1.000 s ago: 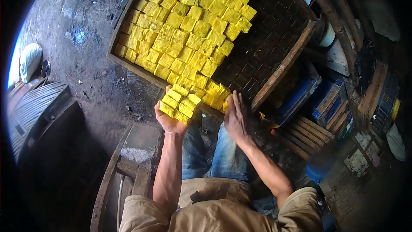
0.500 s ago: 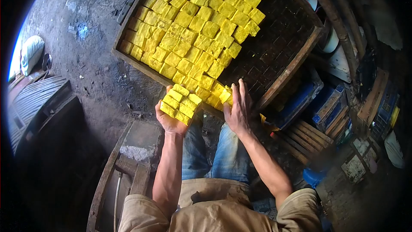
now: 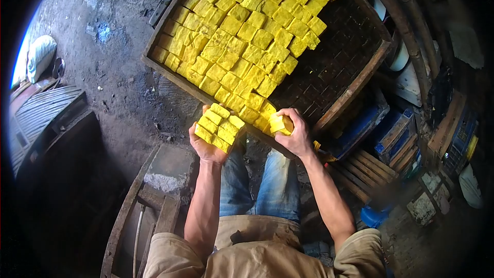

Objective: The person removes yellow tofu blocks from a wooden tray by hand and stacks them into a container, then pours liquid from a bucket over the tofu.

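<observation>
On the palm of my left hand (image 3: 207, 149), fingers curled up round the side, rests a stack of small yellow tofu blocks (image 3: 220, 127). My right hand (image 3: 297, 136) is pinched round yellow tofu pieces (image 3: 280, 124) at the near edge of the wooden-framed tray (image 3: 351, 86); how many it grips I cannot tell. Rows of yellow tofu (image 3: 231, 46) cover the left and middle of the tray. Dark woven matting (image 3: 329, 54) shows bare on its right side. The left hand sits just outside the near rim.
Blue-sided wooden crates (image 3: 393, 134) stand to the right, beside a slatted wooden rack (image 3: 363, 172). A wooden frame (image 3: 123, 211) and a concrete block (image 3: 167, 167) lie at lower left. A white sack (image 3: 41, 56) leans far left on the dirt floor.
My right hand's fingers have curled in round the tofu pieces, and the hand has shifted slightly right and down. My left hand still holds its stack. The tray appears slightly further right and lower.
</observation>
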`<state>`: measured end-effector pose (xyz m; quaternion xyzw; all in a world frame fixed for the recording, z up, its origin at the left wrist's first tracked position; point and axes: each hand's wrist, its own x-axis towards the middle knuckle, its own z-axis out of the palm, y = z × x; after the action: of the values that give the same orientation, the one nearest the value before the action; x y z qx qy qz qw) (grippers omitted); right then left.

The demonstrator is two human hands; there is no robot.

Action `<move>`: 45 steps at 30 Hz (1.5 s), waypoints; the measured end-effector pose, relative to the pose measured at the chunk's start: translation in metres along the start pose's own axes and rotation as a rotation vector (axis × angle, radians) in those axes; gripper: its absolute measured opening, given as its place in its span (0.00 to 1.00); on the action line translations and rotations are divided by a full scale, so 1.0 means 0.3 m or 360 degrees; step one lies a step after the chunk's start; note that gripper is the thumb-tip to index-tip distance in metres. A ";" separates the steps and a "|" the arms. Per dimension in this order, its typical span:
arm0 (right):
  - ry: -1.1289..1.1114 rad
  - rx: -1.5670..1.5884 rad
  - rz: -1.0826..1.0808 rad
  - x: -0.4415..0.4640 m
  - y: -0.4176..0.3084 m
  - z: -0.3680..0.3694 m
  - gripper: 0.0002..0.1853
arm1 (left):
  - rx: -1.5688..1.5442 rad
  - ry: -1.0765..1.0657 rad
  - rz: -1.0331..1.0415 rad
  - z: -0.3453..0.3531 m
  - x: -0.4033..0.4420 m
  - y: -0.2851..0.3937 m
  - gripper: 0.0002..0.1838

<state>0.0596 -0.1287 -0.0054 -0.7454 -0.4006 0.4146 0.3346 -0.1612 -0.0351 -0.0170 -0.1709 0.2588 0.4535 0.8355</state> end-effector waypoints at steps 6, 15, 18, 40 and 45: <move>0.0109 -0.0051 0.0220 0.055 -0.053 0.132 0.31 | -0.0008 -0.0045 -0.0037 0.019 -0.012 0.000 0.28; -0.0051 -0.0522 -0.0014 -0.034 -0.089 0.229 0.45 | 0.0133 -0.0037 -0.0006 -0.003 -0.043 0.040 0.28; -0.0022 -0.0514 -0.0031 -0.020 -0.113 0.191 0.31 | 0.0395 -0.0030 -0.0031 0.023 -0.058 0.045 0.25; 0.0106 0.1360 0.0797 -0.277 0.632 -0.805 0.18 | 0.0419 -0.0295 -0.0760 0.150 -0.033 -0.469 0.24; -0.0401 -0.1206 0.0572 -0.178 0.785 -0.842 0.24 | 0.0496 -0.0120 -0.0884 0.122 -0.058 -0.661 0.26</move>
<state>0.3408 -0.3248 -0.0733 -0.8170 -0.4260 0.3776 -0.0915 0.0089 -0.1329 0.0329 -0.0880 0.2374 0.1689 0.9526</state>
